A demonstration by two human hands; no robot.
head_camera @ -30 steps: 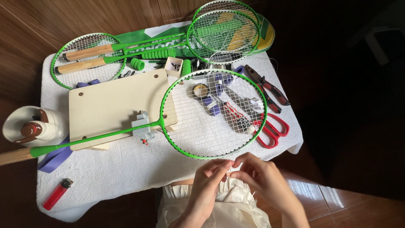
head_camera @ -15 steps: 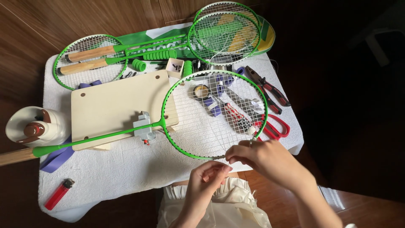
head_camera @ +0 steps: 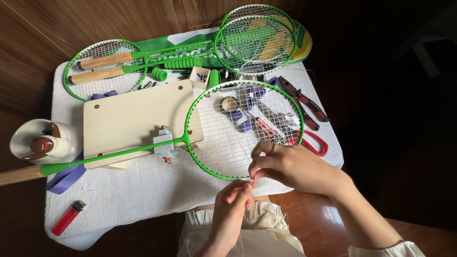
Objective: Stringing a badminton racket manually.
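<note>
I am pinching a thin string end between the fingertips of my right hand (head_camera: 290, 166) at the near rim of the clamped green racket (head_camera: 245, 129), my left hand (head_camera: 233, 202) closed just below it, keeping tension steady.

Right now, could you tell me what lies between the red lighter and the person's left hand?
In the head view, only bare white towel lies between the red lighter and the left hand.
</note>
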